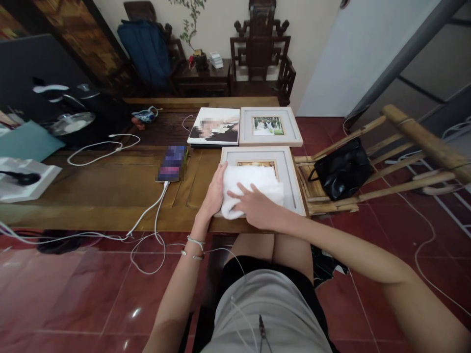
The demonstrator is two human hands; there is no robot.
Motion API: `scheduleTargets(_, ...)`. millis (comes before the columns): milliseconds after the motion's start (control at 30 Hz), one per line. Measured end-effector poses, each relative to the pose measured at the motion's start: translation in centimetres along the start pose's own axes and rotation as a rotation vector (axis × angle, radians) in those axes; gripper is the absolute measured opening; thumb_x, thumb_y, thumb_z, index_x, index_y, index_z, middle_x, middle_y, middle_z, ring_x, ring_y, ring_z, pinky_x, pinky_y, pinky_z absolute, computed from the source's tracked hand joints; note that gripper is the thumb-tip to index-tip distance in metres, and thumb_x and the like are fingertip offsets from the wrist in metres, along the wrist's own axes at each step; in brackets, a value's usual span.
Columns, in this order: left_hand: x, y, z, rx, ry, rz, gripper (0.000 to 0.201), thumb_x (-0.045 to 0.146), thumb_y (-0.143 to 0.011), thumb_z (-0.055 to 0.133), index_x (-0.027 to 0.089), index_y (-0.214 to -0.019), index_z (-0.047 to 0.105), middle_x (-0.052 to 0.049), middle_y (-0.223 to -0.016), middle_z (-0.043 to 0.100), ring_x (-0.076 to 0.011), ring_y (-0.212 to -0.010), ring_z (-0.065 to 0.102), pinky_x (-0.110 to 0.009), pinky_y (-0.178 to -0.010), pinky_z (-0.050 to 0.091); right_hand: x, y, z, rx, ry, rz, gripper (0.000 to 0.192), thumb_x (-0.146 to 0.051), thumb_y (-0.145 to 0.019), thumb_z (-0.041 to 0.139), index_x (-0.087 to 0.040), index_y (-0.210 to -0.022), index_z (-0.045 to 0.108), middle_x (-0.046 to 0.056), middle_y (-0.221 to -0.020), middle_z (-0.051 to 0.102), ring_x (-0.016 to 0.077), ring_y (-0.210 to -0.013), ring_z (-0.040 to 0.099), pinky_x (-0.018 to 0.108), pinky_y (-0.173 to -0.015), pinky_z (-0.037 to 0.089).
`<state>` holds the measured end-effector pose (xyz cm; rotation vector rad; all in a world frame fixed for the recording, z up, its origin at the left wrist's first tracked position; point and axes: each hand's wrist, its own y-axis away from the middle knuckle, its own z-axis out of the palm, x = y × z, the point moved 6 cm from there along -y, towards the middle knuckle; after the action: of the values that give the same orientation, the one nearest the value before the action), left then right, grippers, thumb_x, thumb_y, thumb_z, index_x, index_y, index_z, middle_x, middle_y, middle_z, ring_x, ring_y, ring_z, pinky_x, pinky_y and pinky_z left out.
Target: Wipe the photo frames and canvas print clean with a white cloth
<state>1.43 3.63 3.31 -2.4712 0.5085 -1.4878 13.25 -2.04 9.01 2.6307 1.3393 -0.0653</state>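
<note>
Our right hand lies with fingers spread flat on the folded white cloth, pressing it against the glass of the near picture frame. Our left hand, fingers together, braces the frame's left edge, so it sits firm at the front edge of the wooden table

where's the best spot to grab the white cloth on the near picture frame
Probably the cloth's bare far right edge, pinched from above. It lies folded flat on the near frame; the right hand covers its near part and the left hand its left edge.
</note>
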Motion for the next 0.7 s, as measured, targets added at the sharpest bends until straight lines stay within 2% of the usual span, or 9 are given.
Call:
scheduleTargets(100,-0.2,0.2,-0.1,0.005,0.023,-0.038,0.065,0.055,-0.097,0.001,0.028,-0.148,0.029,-0.002,-0.157,0.027,-0.0192,-0.147,0.015,-0.043,-0.121,0.012,-1.5,0.8,0.3,0.021,0.007,-0.005,0.042,-0.006,-0.083,0.044,-0.017,-0.116,0.067,0.011,-0.149,0.04,0.0393,-0.138,0.028,0.062,-0.103,0.032)
scheduleTargets(200,0.1,0.0,-0.1,0.003,-0.06,-0.045,0.061,0.054,-0.098,0.009,0.025,-0.147,0.033,-0.005,-0.155,0.031,-0.0199,-0.146,0.019,-0.043,-0.121,0.015,-1.5,0.9,0.6,0.043,0.035,0.02,0.038,-0.008,-0.084,0.044,-0.016,-0.111,0.069,0.011,-0.148,0.042,0.04,-0.136,0.03,0.063,-0.103,0.031)
scheduleTargets(367,0.4,-0.5,0.5,-0.047,-0.239,0.025,0.055,0.049,-0.097,0.033,0.018,-0.141,0.04,-0.012,-0.151,0.038,-0.0249,-0.145,0.023,-0.048,-0.119,0.021,0.4,3.7,0.6,-0.024,0.079,0.083,0.037,-0.006,-0.08,0.047,-0.015,-0.107,0.071,0.011,-0.147,0.044,0.0401,-0.136,0.032,0.062,-0.104,0.03)
scheduleTargets(533,0.4,-0.5,0.9,-0.043,-0.245,0.06,0.048,0.043,-0.097,0.035,0.017,-0.136,0.047,-0.013,-0.148,0.041,-0.0245,-0.144,0.024,-0.048,-0.118,0.022,2.9,7.9,0.1,-0.152,0.113,0.222,0.043,-0.001,-0.073,0.049,-0.016,-0.106,0.072,0.008,-0.148,0.042,0.0386,-0.137,0.031,0.061,-0.106,0.03)
scheduleTargets(600,0.5,-0.5,0.9,-0.053,-0.206,0.041,0.048,0.043,-0.097,0.034,0.018,-0.136,0.048,-0.012,-0.148,0.042,-0.0234,-0.144,0.026,-0.047,-0.119,0.021,2.9,8.2,-0.1,-0.151,0.099,0.232,0.043,-0.001,-0.073,0.049,-0.015,-0.106,0.072,0.009,-0.147,0.042,0.0391,-0.137,0.031,0.06,-0.105,0.031)
scheduleTargets(700,0.4,-0.6,0.6,-0.062,-0.139,-0.011,0.05,0.045,-0.098,0.03,0.019,-0.137,0.048,-0.009,-0.147,0.044,-0.0219,-0.144,0.025,-0.045,-0.119,0.019,1.6,6.4,0.1,-0.101,0.072,0.166,0.039,-0.003,-0.076,0.05,-0.015,-0.107,0.071,0.01,-0.147,0.042,0.041,-0.136,0.032,0.061,-0.104,0.032)
